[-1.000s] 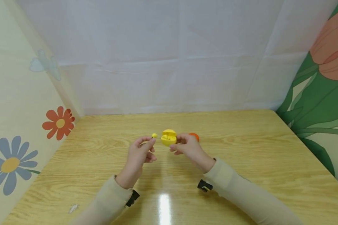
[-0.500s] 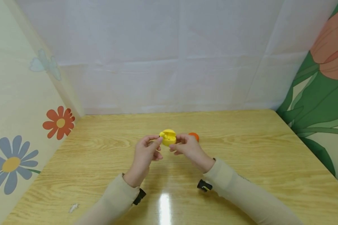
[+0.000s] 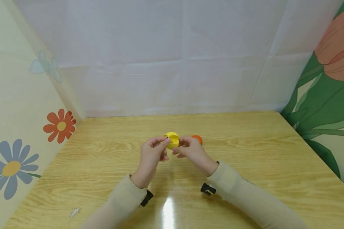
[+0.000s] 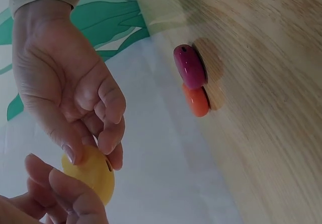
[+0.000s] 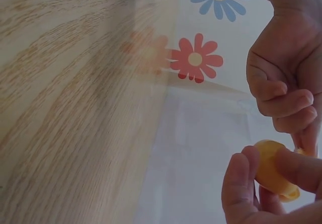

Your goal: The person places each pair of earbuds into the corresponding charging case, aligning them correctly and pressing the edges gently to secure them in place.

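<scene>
In the head view, a round yellow earbud case point(image 3: 173, 145) with its lid raised is held above the table. My right hand point(image 3: 195, 152) grips it from the right, thumb in front and fingers behind. My left hand point(image 3: 152, 156) pinches a small yellow earbud point(image 3: 167, 137) with a dark end, between thumb and forefinger. Those fingertips are right at the left side of the case's opening and hide most of the earbud. The case's smooth yellow underside, with a dark slot, shows in the left wrist view between both hands.
On the wood-grain table point(image 3: 246, 178) lie a glossy magenta case point(image 4: 190, 67) and an orange one point(image 4: 196, 101), close together. From the head view, the orange one partly shows behind the right hand. A white cloth point(image 3: 172, 63) hangs at the back; flower-print walls flank the sides.
My left hand has moved right, carrying the earbud from beside the case to its opening. The right hand and the case have stayed nearly still.
</scene>
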The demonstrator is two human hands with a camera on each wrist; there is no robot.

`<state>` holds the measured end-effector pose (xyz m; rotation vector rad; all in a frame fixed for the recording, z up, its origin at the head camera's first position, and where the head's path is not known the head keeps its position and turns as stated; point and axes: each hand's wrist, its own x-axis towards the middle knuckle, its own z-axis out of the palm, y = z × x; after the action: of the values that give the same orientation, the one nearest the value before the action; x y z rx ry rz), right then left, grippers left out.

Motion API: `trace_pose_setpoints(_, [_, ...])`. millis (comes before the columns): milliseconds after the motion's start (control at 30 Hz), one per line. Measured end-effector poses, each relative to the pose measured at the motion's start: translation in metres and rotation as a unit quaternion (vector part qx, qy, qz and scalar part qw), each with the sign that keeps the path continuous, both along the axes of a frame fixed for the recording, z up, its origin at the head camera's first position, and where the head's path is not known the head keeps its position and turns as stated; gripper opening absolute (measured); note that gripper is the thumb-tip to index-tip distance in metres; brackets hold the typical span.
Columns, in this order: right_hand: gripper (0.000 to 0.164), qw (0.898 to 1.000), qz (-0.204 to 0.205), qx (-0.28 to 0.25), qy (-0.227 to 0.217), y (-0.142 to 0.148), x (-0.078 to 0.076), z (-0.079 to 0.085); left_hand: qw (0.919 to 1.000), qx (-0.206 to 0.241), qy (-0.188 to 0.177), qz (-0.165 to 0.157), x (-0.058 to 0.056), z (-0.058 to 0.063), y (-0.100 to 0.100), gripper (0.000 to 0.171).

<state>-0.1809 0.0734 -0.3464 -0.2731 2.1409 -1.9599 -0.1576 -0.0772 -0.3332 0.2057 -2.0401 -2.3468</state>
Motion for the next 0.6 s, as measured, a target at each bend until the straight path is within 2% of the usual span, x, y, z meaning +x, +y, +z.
trace_pose_setpoints(200, [0.019, 1.000, 0.001, 0.001, -0.004, -0.0027, -0.0001, -0.0010, 0.9999, 0.008, 0.011, -0.011, -0.0029, -0.0025, 0.0057, 0.021])
trace_pose_setpoints(400, [0.020, 1.000, -0.001, -0.001, -0.005, -0.0043, -0.0004, -0.0012, 0.9995, -0.009, 0.022, -0.018, -0.0062, -0.0059, 0.0074, 0.023])
trace_pose_setpoints(500, [0.021, 1.000, -0.001, -0.002, -0.005, -0.0039, -0.0007, -0.0016, 0.9981, -0.036, 0.036, -0.035, -0.0079, -0.0073, 0.0061, 0.022])
trace_pose_setpoints(600, [0.021, 1.000, 0.000, -0.003, -0.004, -0.0029, -0.0008, -0.0015, 0.9924, -0.095, 0.060, -0.050, -0.0090, -0.0073, 0.0036, 0.021])
